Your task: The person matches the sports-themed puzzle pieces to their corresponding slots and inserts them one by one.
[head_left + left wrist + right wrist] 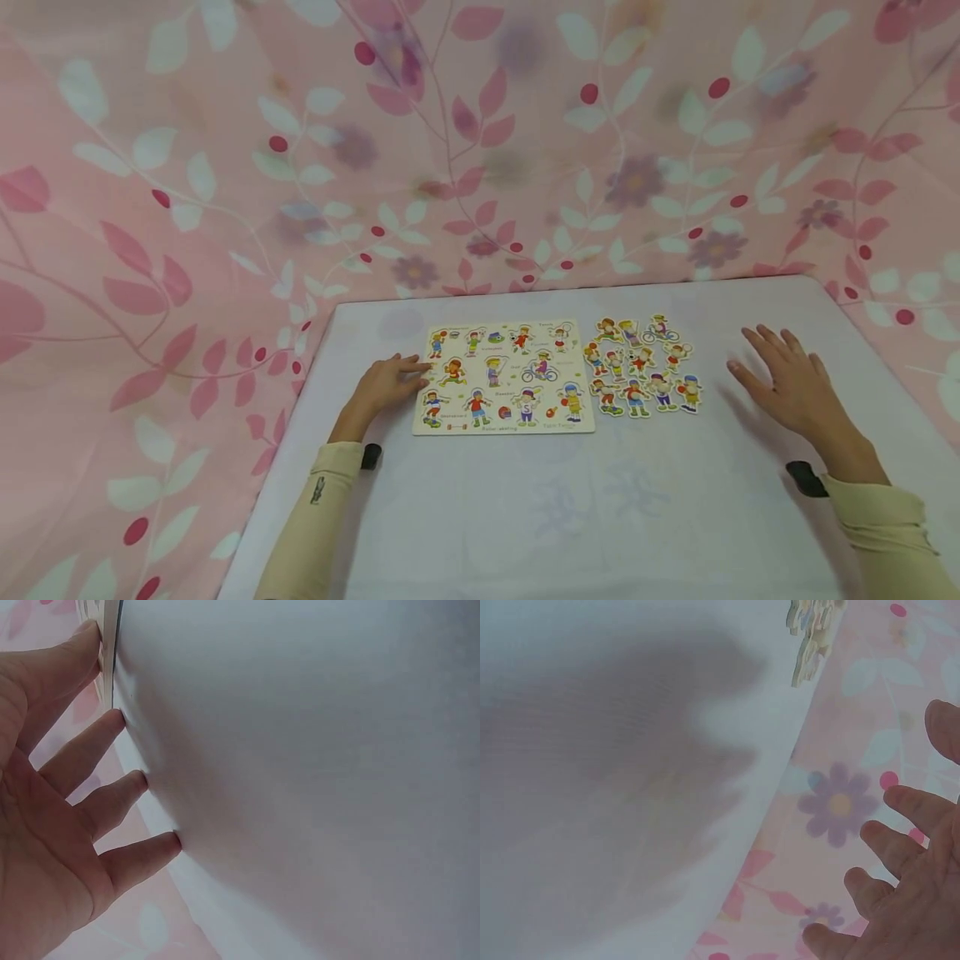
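A cream puzzle board (pixel 474 383) printed with sports figures and words lies flat on the table. My left hand (pixel 386 385) is at its left edge, with the thumb and index finger touching it. In the left wrist view, the other fingers of that hand (pixel 60 825) spread down to the white cloth beside the board's edge (pixel 109 645). Several sports-figure puzzle pieces (pixel 637 398) lie in rows right of the board. Further right, my right hand (pixel 795 392) hovers over the table with spread fingers and holds nothing; its shadow falls below.
A white cloth covers the table (pixel 480 508), with faint printed marks near the front. Pink floral fabric (pixel 480 150) hangs behind it and at the sides. Dark wrist straps (pixel 807 479) sit at both sleeve cuffs.
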Tool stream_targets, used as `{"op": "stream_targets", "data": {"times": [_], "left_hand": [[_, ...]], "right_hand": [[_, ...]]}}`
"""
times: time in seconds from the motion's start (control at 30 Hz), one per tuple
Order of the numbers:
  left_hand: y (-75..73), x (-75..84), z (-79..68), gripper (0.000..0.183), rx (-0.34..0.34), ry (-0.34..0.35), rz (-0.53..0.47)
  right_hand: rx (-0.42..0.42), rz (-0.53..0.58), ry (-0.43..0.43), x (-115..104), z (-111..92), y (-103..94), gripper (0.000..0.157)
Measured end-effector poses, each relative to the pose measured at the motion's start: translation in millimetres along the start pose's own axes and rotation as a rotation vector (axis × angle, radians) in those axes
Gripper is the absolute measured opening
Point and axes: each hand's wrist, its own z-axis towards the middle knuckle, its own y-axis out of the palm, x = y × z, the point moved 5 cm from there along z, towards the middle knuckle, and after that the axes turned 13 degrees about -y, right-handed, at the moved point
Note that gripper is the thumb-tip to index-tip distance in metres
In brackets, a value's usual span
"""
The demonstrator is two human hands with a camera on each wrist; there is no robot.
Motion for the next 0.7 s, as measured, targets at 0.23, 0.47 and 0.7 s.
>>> {"op": "stream_targets", "data": {"times": [0.23, 0.47, 0.7], "left_hand": [[-0.4, -1.2, 1.9, 0.038, 0.013, -0.002, -0.011], [-0.2, -1.9, 2.9, 0.038, 0.013, 0.013, -0.019], [-0.7, -1.9, 5.8, 0.038, 0.013, 0.015, -0.008]], "right_hand": [[0.030, -0.001, -0.055, -4.2, 5.8, -2.5, 0.070], [-0.006, 0.013, -0.046, -9.7, 9.9, 2.0, 0.071], [-0.003, 0.026, -0.061, -19.4, 15.6, -0.5, 0.071]]}}
